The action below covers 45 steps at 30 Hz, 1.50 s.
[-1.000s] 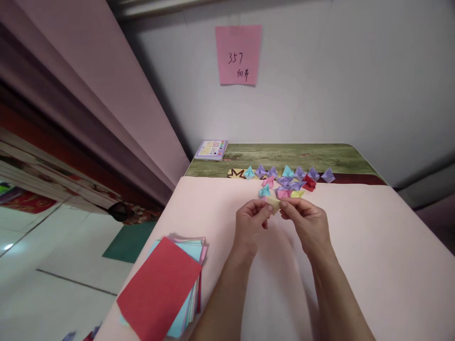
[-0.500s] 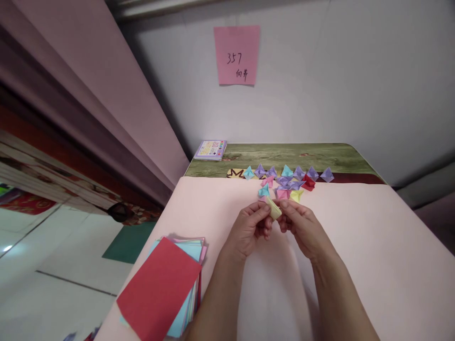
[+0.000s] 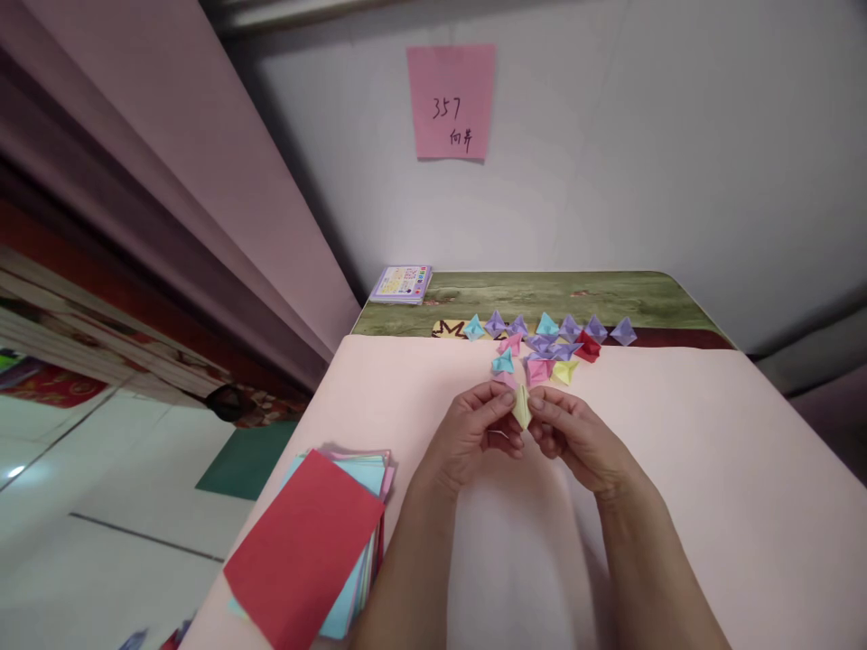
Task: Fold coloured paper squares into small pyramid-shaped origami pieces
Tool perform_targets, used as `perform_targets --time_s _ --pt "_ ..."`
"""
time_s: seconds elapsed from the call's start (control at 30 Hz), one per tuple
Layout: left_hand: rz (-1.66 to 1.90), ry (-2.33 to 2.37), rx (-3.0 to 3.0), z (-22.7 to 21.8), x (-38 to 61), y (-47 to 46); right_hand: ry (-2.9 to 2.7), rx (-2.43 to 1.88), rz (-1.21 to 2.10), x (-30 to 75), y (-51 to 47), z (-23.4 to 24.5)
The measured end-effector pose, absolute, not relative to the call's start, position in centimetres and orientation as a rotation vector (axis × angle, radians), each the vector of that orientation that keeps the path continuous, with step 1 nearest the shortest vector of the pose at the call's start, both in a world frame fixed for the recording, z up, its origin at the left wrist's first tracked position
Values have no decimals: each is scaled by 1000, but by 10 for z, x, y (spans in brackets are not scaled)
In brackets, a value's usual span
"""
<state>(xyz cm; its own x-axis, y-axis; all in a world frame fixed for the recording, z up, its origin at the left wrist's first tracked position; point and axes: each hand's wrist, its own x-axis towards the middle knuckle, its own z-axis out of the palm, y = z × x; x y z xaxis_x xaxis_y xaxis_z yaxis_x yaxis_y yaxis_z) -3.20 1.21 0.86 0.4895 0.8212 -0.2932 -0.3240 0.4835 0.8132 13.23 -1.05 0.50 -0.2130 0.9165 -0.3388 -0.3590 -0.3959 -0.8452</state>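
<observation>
Between both hands is a small pale yellow folded paper (image 3: 521,408), held upright as a narrow diamond. My left hand (image 3: 482,424) pinches its left side between thumb and fingers. On the right side, the thumb and fingers of my right hand (image 3: 573,429) are closed on it too. Just beyond the fingertips sit folded paper boats, among them a turquoise boat (image 3: 502,362), a pink boat (image 3: 540,370), a yellow boat (image 3: 564,372) and a red boat (image 3: 588,347). Several purple boats (image 3: 623,332) line the back.
A stack of coloured paper with a red sheet (image 3: 304,551) on top lies at the table's left edge. Pale pink paper (image 3: 711,451) covers most of the table. A small stack of printed cards (image 3: 401,283) rests at the back left. A pink note (image 3: 452,104) hangs on the wall.
The yellow folded paper has turned from a slanted position to upright, and now shows a diamond shape. My fingers have shifted slightly around it; the other boats stay put.
</observation>
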Motion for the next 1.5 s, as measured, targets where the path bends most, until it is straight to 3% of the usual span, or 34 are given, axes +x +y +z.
perform_targets --time_s 0.63,1.03,1.5 --pt "1114 1053 987 -1 -21 16 -1142 -1337 1235 128 -6 -4" --pt "1008 925 882 3 -22 13 -959 -1233 1235 130 -4 -7" --pt "1163 1083 829 -1 -6 10 -921 -1284 1154 121 -4 -10"
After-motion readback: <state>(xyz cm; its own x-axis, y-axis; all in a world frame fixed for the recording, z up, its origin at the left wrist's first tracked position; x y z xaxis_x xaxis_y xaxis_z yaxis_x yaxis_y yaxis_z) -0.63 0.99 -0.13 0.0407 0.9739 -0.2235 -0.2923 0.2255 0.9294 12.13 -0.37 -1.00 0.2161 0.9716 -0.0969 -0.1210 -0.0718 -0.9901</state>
